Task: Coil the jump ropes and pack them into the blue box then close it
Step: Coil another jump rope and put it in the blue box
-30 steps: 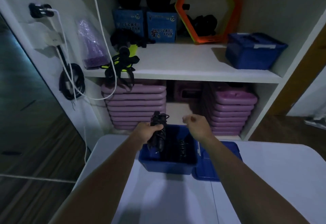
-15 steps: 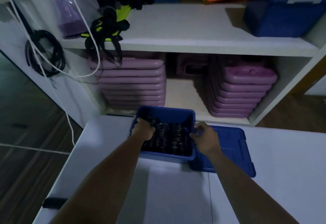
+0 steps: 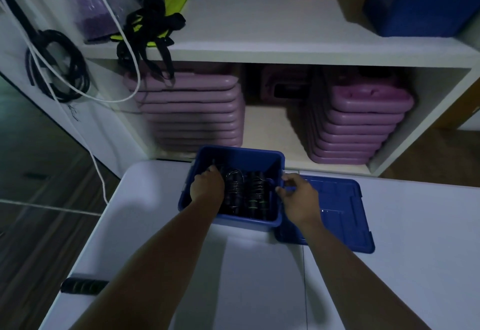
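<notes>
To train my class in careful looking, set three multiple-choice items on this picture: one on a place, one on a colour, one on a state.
1. The lid of the blue box lies:
A. on the box
B. on the white table, to the box's right
C. on the upper shelf

2. The stacked boards on the lower shelf are:
A. purple
B. green
C. orange

3. The blue box is:
A. closed
B. open and empty
C. open, with coiled jump ropes inside

Key: 1 B, the lid lies flat on the table at the box's right; 2 A, both stacks are purple; 3 C, dark coils show below the open rim.
</notes>
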Demonstrator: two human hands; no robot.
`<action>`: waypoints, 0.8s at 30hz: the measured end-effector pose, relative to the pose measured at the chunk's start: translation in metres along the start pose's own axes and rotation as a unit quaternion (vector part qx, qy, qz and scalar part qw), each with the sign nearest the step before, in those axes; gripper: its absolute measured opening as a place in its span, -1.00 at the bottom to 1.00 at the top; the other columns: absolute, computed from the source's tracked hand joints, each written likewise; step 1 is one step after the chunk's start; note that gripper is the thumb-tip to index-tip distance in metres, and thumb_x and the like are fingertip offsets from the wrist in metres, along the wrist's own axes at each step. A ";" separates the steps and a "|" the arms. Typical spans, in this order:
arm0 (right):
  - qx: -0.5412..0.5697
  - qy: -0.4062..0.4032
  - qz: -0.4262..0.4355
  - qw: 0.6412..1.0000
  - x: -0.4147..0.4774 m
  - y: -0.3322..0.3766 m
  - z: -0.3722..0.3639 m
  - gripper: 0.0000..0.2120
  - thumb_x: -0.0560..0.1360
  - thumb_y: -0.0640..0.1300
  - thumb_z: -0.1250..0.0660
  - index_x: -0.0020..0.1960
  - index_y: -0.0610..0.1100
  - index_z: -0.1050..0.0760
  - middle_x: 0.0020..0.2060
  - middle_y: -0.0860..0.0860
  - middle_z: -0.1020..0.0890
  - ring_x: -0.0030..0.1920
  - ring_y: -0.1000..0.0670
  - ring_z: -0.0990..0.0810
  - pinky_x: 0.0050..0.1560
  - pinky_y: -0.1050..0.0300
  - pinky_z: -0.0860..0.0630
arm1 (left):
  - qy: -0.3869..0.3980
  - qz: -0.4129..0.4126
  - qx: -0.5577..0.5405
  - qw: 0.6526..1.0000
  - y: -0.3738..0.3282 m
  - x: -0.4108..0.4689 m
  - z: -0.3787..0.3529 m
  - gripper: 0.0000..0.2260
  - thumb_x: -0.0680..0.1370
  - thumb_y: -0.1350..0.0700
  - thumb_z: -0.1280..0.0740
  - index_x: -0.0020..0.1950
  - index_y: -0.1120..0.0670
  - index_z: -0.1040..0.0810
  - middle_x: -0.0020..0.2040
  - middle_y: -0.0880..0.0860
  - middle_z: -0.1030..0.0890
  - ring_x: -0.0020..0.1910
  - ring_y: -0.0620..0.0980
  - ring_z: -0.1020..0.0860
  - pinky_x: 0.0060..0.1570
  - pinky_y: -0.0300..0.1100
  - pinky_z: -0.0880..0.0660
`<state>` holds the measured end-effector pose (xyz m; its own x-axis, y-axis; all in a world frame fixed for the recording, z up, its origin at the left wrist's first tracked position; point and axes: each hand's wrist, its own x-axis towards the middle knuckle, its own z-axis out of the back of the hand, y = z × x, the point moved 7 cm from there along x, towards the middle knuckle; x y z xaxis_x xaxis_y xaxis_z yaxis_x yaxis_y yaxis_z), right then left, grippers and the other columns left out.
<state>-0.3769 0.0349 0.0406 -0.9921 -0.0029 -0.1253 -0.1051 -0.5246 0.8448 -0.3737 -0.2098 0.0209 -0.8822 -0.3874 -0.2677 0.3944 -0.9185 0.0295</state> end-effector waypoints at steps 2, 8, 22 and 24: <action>-0.004 -0.005 0.008 1.000 -0.001 0.000 0.001 -0.77 0.52 -0.21 -0.40 0.17 -0.15 -0.56 -0.01 -0.07 -0.63 -0.11 -0.04 -0.62 -0.04 0.16 -0.52 | 0.014 0.006 0.004 1.000 0.000 0.002 -0.005 -0.60 0.67 0.23 -0.09 0.50 0.30 -0.21 0.46 0.26 -0.34 0.26 0.26 -0.52 0.05 0.05 -0.51; 0.008 -0.026 0.023 0.999 -0.006 0.001 0.002 -0.77 0.52 -0.21 -0.41 0.17 -0.15 -0.59 -0.10 -0.04 -0.64 -0.19 0.03 -0.59 -0.10 0.26 -0.43 | 0.075 -0.019 0.039 0.996 -0.001 0.013 -0.014 -0.63 0.64 0.25 -0.17 0.46 0.29 -0.32 0.42 0.29 -0.31 0.30 0.25 -0.49 0.23 0.04 -0.49; -0.079 -0.007 0.038 0.996 -0.011 0.003 -0.005 -0.65 0.59 -0.15 -0.30 0.37 -0.11 -0.49 0.11 -0.15 -0.66 0.05 -0.16 -0.64 0.07 0.05 -0.57 | 0.125 -0.065 -0.003 0.990 -0.007 0.005 -0.003 -0.66 0.61 0.23 -0.20 0.37 0.32 -0.44 0.32 0.26 -0.52 0.28 0.23 -0.53 0.22 0.01 -0.50; -0.115 0.010 0.044 0.992 -0.015 0.006 -0.006 -0.63 0.59 -0.15 -0.27 0.40 -0.11 -0.46 0.16 -0.16 -0.63 0.06 -0.19 -0.63 0.06 -0.01 -0.59 | 0.112 -0.074 -0.053 0.990 -0.003 -0.003 0.004 -0.66 0.63 0.21 -0.18 0.36 0.30 -0.45 0.32 0.25 -0.52 0.27 0.25 -0.53 0.24 0.03 -0.50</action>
<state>-0.3620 0.0266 0.0440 -0.9949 -0.0738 -0.0687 0.0028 -0.7015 0.7126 -0.3733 -0.2063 0.0257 -0.8574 -0.2114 -0.4692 0.3009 -0.9456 -0.1239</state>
